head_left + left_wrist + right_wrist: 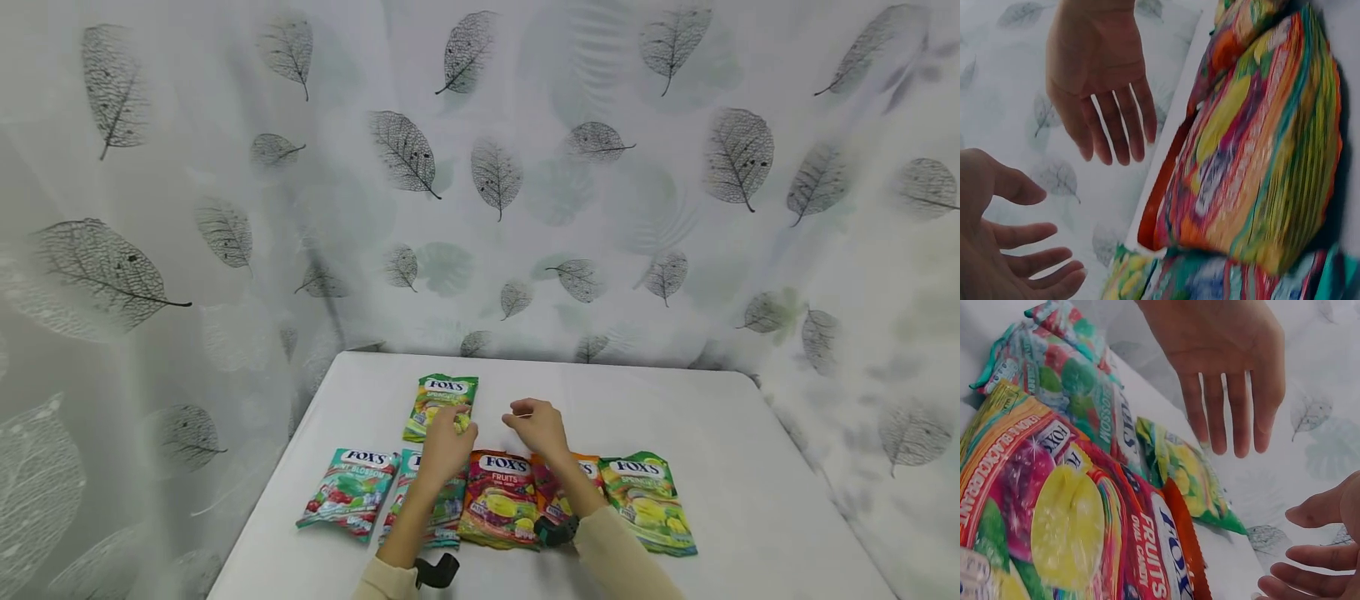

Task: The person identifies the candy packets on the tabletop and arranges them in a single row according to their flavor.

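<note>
Six candy bags lie flat on the white bench [750, 467]: five in a row near the person, and one green bag [441, 405] alone behind the row, toward the leaf-print curtain [225, 208]. From the person's left, the row holds a teal bag [348, 493], a second teal bag [442, 504] mostly hidden under the left forearm, a red fruits bag [501, 498], an orange-edged bag [558, 492] partly under the right forearm, and a green bag at the right end [648, 500]. Each bag has its long axis running away from the person, with the logo end pointing toward the curtain; the outer two fan slightly outward. All bags look sealed, though their contents cannot be made out.

Two hands hover over the gap behind the row. The left hand [447, 437] is over the lone green bag's near edge, fingers relaxed; whether it touches the bag is unclear. The right hand [537, 425] is just beside it, grip loose, fingers spread, holding nothing.
</note>
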{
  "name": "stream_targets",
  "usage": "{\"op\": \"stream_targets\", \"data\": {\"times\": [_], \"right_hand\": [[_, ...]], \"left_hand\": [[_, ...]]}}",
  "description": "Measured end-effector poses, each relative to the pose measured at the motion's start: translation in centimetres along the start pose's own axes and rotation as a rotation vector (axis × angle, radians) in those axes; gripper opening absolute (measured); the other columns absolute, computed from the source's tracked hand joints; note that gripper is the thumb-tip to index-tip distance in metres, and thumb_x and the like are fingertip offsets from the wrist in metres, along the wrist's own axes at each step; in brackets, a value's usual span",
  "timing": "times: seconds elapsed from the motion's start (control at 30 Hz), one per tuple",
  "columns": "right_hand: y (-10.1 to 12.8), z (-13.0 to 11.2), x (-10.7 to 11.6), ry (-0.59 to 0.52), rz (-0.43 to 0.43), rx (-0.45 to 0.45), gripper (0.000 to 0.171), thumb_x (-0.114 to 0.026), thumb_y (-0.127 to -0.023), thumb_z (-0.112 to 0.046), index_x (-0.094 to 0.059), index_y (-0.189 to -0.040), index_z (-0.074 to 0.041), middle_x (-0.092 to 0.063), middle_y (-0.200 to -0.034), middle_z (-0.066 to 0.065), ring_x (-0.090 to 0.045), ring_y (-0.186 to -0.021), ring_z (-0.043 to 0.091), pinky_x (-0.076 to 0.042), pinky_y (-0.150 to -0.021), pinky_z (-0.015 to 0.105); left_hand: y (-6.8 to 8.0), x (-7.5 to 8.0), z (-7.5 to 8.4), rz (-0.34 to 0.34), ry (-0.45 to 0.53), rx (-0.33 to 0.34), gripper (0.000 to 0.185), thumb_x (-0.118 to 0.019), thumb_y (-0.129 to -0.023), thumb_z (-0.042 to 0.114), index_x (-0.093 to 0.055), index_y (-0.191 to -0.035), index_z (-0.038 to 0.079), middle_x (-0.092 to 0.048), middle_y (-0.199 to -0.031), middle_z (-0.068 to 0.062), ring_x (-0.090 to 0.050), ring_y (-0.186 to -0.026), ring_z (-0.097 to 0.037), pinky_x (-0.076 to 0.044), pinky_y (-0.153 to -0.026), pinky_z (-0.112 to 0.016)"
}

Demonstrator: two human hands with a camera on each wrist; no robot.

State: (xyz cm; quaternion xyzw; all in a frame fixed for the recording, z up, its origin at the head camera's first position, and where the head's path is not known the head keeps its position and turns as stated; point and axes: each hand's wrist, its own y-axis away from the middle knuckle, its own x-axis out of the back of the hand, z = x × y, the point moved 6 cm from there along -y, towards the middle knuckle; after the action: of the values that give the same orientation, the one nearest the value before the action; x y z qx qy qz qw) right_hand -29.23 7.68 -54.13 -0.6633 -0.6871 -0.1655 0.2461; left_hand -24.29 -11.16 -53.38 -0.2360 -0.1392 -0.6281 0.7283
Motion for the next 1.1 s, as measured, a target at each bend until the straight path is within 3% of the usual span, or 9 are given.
{"op": "stream_targets", "data": {"times": [0.2, 0.47, 0.63, 0.77, 0.87, 1.1], "right_hand": [[-1.4, -0.5, -2.2, 0.007, -0.052, -0.049, 0.038, -0.078, -0.093, -0.029, -0.074, -0.119, -0.001, -0.075, -0.11, 0.014, -0.07, -0.101, 0.033, -0.059, -0.082, 0.047], [-2.9, -0.5, -5.0, 0.009, -0.073, -0.11, 0.043, -0.079, -0.092, -0.029, -0.072, -0.121, 0.001, -0.075, -0.11, 0.015, -0.07, -0.097, 0.031, -0.059, -0.078, 0.044], [-3.6, -0.2, -6.7, 0.019, -0.075, -0.132, 0.043, -0.077, -0.092, -0.029, -0.073, -0.121, 0.002, -0.075, -0.111, 0.017, -0.071, -0.094, 0.031, -0.06, -0.075, 0.044], [-3.8, 0.0, -7.7, -0.009, -0.079, -0.155, 0.042, -0.076, -0.094, -0.026, -0.073, -0.123, 0.004, -0.077, -0.101, 0.016, -0.075, -0.085, 0.028, -0.062, -0.07, 0.041], [-4.0, 0.1, -8.3, -0.05, -0.092, -0.177, 0.039, -0.075, -0.094, -0.022, -0.072, -0.121, 0.007, -0.078, -0.091, 0.015, -0.076, -0.075, 0.025, -0.062, -0.065, 0.038], [-4.2, 0.2, -9.6, -0.1, -0.141, -0.189, 0.027, -0.076, -0.091, -0.016, -0.078, -0.108, 0.005, -0.077, -0.085, 0.014, -0.074, -0.068, 0.021, -0.063, -0.064, 0.034]], "left_hand": [[-1.1, 2.3, -2.1, 0.098, -0.06, 0.003, 0.04, -0.067, -0.095, 0.012, -0.065, -0.132, -0.004, -0.06, -0.139, -0.027, -0.055, -0.129, -0.049, -0.046, -0.104, -0.066], [-2.4, 3.8, -5.3, 0.193, -0.083, 0.082, 0.043, -0.065, -0.093, 0.009, -0.064, -0.134, -0.005, -0.056, -0.142, -0.029, -0.052, -0.131, -0.051, -0.045, -0.104, -0.066], [-2.9, 4.3, -6.4, 0.187, -0.114, 0.116, 0.045, -0.064, -0.092, 0.009, -0.065, -0.134, -0.004, -0.056, -0.142, -0.029, -0.052, -0.129, -0.051, -0.044, -0.105, -0.064], [-3.2, 4.3, -7.3, 0.168, -0.138, 0.152, 0.049, -0.064, -0.09, 0.01, -0.064, -0.137, -0.003, -0.059, -0.136, -0.031, -0.057, -0.11, -0.048, -0.049, -0.087, -0.057], [-3.2, 4.3, -8.3, 0.156, -0.133, 0.186, 0.052, -0.063, -0.091, 0.01, -0.06, -0.14, -0.006, -0.06, -0.133, -0.033, -0.06, -0.105, -0.047, -0.05, -0.08, -0.054], [-3.4, 4.5, -10.0, 0.156, -0.092, 0.229, 0.053, -0.061, -0.095, 0.013, -0.055, -0.142, -0.012, -0.059, -0.133, -0.036, -0.061, -0.115, -0.05, -0.051, -0.095, -0.061]]}}
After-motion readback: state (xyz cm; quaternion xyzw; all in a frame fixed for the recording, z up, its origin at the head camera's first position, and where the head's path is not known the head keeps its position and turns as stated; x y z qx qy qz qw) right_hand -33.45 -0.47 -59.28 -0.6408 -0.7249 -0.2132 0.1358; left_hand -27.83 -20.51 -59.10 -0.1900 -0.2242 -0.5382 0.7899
